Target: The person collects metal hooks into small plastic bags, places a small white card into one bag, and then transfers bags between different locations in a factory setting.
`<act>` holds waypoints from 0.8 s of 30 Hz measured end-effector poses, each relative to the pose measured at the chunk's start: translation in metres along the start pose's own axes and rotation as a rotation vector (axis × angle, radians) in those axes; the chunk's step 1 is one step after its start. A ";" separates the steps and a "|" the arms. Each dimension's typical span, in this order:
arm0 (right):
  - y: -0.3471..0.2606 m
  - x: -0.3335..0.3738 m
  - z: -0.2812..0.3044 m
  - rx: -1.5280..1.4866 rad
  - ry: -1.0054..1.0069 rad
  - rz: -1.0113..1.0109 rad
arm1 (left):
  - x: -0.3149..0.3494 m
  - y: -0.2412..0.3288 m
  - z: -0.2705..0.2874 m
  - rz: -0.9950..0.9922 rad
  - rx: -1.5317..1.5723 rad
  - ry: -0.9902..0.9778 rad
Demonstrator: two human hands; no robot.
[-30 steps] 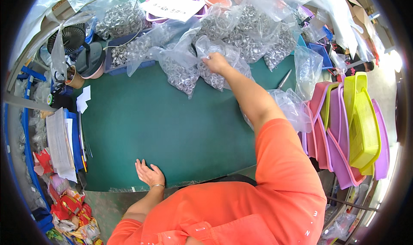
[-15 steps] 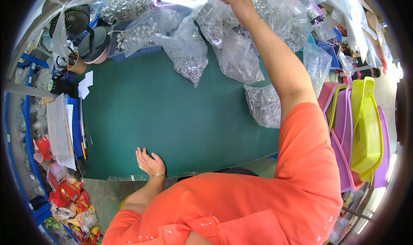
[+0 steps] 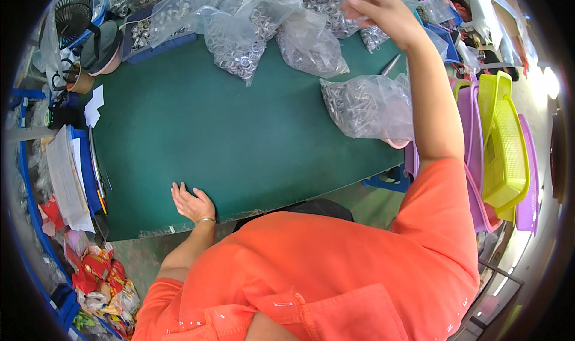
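Observation:
My left hand (image 3: 194,204) rests on the green table (image 3: 209,137) near its front edge, fingers stretched out and holding nothing. At the far side, my right hand (image 3: 383,14) hovers over clear plastic bags of small metal parts. Its fingers reach leftward, slightly blurred, with nothing visible in them. Below it lie a bag of shiny rings (image 3: 239,50) and a cloudy bag (image 3: 311,44). Nearer my right forearm, a bag of longer metal pieces (image 3: 365,107) lies on the table, partly over a pink rim. A slim metal tool (image 3: 391,64) lies behind that bag.
A blue bin of metal parts (image 3: 153,47) stands at the back left, by a lidded container (image 3: 100,47) and a black fan (image 3: 73,18). Papers (image 3: 69,176) line the left edge. Green baskets (image 3: 506,155) and purple ones (image 3: 527,173) are stacked at the right.
My right hand has come off the bag it pinched at the back and moved right. The view has shifted. My left hand stays on the table.

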State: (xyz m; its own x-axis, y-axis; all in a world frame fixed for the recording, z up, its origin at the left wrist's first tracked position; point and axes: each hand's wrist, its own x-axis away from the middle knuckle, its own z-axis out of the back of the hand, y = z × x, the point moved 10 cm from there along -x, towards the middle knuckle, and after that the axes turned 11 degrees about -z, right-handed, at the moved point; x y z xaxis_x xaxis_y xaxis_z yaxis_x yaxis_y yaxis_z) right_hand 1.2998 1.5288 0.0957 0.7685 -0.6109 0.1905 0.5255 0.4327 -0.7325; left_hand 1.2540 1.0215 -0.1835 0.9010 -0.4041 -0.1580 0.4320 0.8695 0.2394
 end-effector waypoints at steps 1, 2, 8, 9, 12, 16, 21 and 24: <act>0.000 0.016 0.007 0.015 0.014 -0.003 | 0.001 -0.002 0.000 0.007 -0.002 0.008; 0.003 0.034 0.014 0.045 0.041 -0.002 | 0.002 -0.003 -0.002 0.007 -0.001 0.014; 0.073 0.123 0.041 0.452 0.346 -0.112 | 0.005 -0.003 0.001 0.015 -0.001 0.030; 0.089 0.134 0.040 0.481 0.351 -0.146 | 0.005 -0.004 0.001 0.017 0.000 0.030; 0.137 0.158 0.027 0.523 0.363 -0.253 | 0.004 -0.007 -0.003 0.029 -0.018 0.025; 0.174 0.165 -0.015 0.444 0.414 -0.460 | 0.004 -0.006 0.001 0.039 -0.003 0.040; 0.207 0.165 -0.026 0.336 0.592 -0.474 | 0.003 -0.005 0.001 0.045 0.004 0.036; 0.219 0.152 -0.022 0.098 0.579 -0.392 | 0.004 -0.002 0.001 0.028 0.010 0.062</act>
State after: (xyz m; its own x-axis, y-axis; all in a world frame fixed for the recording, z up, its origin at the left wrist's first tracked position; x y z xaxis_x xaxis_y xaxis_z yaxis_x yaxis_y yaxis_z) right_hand 1.5234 1.5159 -0.0500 0.2122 -0.9768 0.0299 0.7753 0.1497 -0.6136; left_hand 1.2567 1.0175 -0.1841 0.9088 -0.3608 -0.2098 0.4070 0.8773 0.2543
